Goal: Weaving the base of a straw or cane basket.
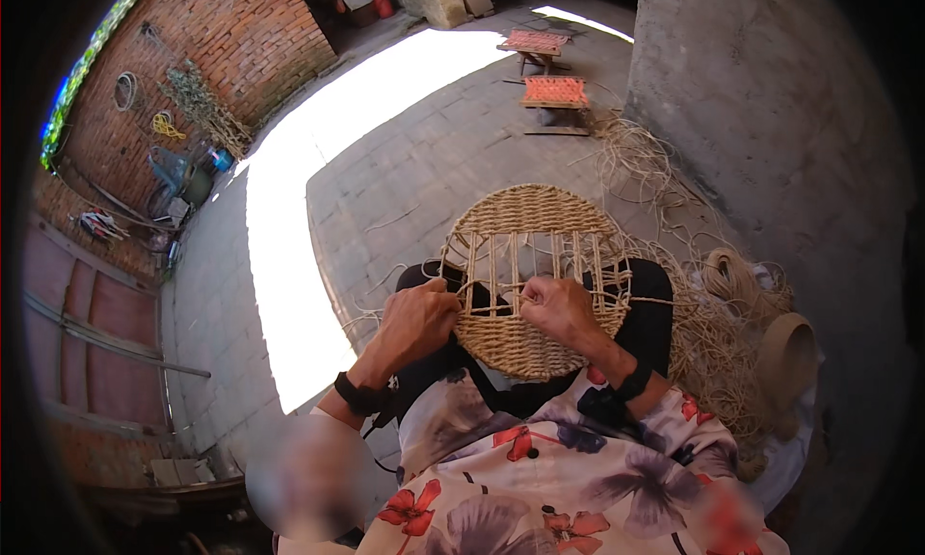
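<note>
On my lap rests a round woven panel (535, 348) of straw-coloured cord. Its top and bottom are densely woven, while upright strands cross the open gap in the middle. My left hand (422, 316) is closed at the panel's left rim, fingers curled around the edge. Over the gap's lower part, my right hand (559, 309) is closed in a pinch on cord among the upright strands. The fingertips of both hands are mostly hidden. Loose cord ends stick out past the panel's left and right sides.
A tangled heap of cord (708, 362) lies on the right, with a cord roll (729, 274) and a tan ring-shaped roll (785, 348). Ahead stand two low stools with red woven seats (556, 92) (536, 41). A grey wall (771, 131) rises at right, a brick wall (222, 54) at left.
</note>
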The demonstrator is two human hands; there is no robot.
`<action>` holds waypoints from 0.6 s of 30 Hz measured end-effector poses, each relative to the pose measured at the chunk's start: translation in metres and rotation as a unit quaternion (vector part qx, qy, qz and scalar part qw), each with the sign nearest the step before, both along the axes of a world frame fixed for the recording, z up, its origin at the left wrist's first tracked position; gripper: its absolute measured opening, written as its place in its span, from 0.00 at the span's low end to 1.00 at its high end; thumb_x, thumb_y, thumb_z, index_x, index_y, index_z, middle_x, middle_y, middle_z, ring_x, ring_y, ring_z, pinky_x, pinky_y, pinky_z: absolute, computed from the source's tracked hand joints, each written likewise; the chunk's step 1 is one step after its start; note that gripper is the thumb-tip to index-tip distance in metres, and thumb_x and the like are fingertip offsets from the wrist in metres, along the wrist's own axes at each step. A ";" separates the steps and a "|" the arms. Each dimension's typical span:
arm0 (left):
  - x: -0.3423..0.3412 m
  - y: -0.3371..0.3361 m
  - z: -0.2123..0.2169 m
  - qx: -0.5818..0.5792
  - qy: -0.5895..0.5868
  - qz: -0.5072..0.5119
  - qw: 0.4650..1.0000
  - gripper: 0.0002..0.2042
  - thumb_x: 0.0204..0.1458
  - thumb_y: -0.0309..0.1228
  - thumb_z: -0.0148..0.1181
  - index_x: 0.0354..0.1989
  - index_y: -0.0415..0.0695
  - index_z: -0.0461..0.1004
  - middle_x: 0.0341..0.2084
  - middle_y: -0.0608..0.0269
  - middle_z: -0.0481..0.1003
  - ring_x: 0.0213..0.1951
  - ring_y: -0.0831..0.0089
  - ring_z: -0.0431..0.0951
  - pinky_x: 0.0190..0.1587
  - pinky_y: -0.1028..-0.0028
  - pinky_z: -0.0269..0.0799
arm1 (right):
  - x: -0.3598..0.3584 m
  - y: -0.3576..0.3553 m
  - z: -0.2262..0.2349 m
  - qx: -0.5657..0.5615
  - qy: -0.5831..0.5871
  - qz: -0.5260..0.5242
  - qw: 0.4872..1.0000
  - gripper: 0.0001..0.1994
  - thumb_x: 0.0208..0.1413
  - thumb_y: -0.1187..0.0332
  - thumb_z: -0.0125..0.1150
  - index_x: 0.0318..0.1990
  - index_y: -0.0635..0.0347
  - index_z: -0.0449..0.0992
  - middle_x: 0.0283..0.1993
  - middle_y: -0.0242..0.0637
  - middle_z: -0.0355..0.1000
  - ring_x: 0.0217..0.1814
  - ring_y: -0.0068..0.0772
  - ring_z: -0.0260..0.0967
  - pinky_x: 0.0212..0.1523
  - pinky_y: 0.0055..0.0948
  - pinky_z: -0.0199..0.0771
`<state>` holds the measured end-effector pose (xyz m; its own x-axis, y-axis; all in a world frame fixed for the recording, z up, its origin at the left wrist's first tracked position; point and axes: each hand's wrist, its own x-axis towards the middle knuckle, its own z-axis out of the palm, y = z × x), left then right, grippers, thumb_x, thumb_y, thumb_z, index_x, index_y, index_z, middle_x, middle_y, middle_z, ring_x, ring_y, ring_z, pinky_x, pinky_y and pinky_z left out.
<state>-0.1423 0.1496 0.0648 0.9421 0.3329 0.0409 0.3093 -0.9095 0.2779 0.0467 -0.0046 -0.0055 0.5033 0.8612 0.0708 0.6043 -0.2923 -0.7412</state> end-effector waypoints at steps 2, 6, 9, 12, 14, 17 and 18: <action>0.004 -0.001 -0.003 -0.002 0.007 -0.011 1.000 0.05 0.50 0.30 0.58 0.27 0.43 0.78 0.27 0.57 0.73 0.32 0.55 0.77 0.34 0.59 0.71 | 0.000 -0.001 -0.002 0.008 -0.010 -0.011 1.000 0.09 0.41 0.62 0.65 0.31 0.52 0.81 0.26 0.44 0.77 0.31 0.50 0.77 0.34 0.45 0.75; 0.006 -0.021 -0.012 0.052 -0.085 0.013 0.995 0.03 0.48 0.27 0.59 0.26 0.43 0.74 0.27 0.58 0.71 0.32 0.55 0.76 0.34 0.58 0.70 | -0.001 0.000 -0.005 0.018 0.003 -0.016 1.000 0.09 0.41 0.62 0.65 0.31 0.52 0.81 0.25 0.45 0.77 0.31 0.51 0.77 0.34 0.46 0.75; 0.006 -0.034 -0.013 0.073 -0.108 0.019 0.991 0.02 0.47 0.25 0.60 0.27 0.42 0.74 0.28 0.58 0.71 0.33 0.55 0.75 0.34 0.59 0.70 | -0.003 -0.001 -0.005 0.033 -0.032 -0.016 0.999 0.09 0.41 0.62 0.65 0.31 0.52 0.81 0.24 0.45 0.76 0.30 0.51 0.77 0.33 0.46 0.75; 0.008 -0.036 -0.008 0.049 -0.130 0.046 0.989 0.02 0.47 0.25 0.61 0.29 0.42 0.75 0.29 0.57 0.71 0.34 0.55 0.76 0.35 0.60 0.71 | -0.003 -0.006 -0.002 0.047 -0.025 -0.003 0.999 0.08 0.42 0.64 0.64 0.31 0.55 0.80 0.25 0.46 0.76 0.30 0.52 0.76 0.33 0.46 0.75; 0.014 -0.034 -0.005 0.025 -0.156 0.062 0.986 0.02 0.47 0.25 0.61 0.30 0.43 0.76 0.29 0.57 0.72 0.34 0.55 0.76 0.36 0.61 0.71 | 0.000 -0.011 0.001 0.059 -0.001 -0.015 0.998 0.07 0.44 0.66 0.62 0.30 0.58 0.79 0.26 0.46 0.76 0.30 0.52 0.76 0.33 0.45 0.75; 0.029 -0.035 -0.008 -0.050 -0.214 0.068 0.973 0.04 0.48 0.27 0.62 0.33 0.45 0.78 0.30 0.58 0.74 0.36 0.56 0.78 0.37 0.61 0.72 | 0.003 -0.018 0.004 0.071 0.022 0.008 0.997 0.07 0.44 0.68 0.61 0.31 0.61 0.78 0.26 0.46 0.76 0.30 0.52 0.76 0.33 0.43 0.75; 0.035 -0.037 -0.011 -0.055 -0.201 0.026 0.978 0.05 0.48 0.28 0.62 0.34 0.46 0.78 0.30 0.59 0.75 0.35 0.57 0.78 0.37 0.61 0.72 | 0.004 -0.019 0.005 0.072 0.014 0.014 0.997 0.07 0.44 0.68 0.61 0.31 0.61 0.78 0.26 0.46 0.76 0.30 0.52 0.76 0.33 0.43 0.75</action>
